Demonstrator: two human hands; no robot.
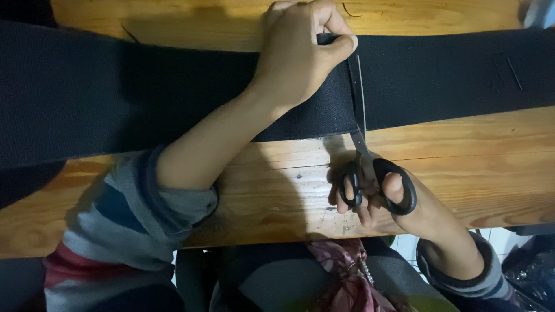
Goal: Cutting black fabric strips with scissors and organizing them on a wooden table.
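Observation:
A wide black fabric band [144,86] lies across a wooden table [491,162], running from the left edge to the right. My left hand [300,52] presses down on the band and pinches its far edge near the middle. My right hand [376,199] holds black-handled scissors [361,156], thumb and fingers through the loops. The blades point away from me and lie across the band just right of my left hand, along a cut line in the fabric.
The table's near edge runs just below my right hand. A patterned reddish cloth [341,271] lies in my lap beneath the table. A dark plastic bag [532,271] sits at the lower right on a light tiled floor.

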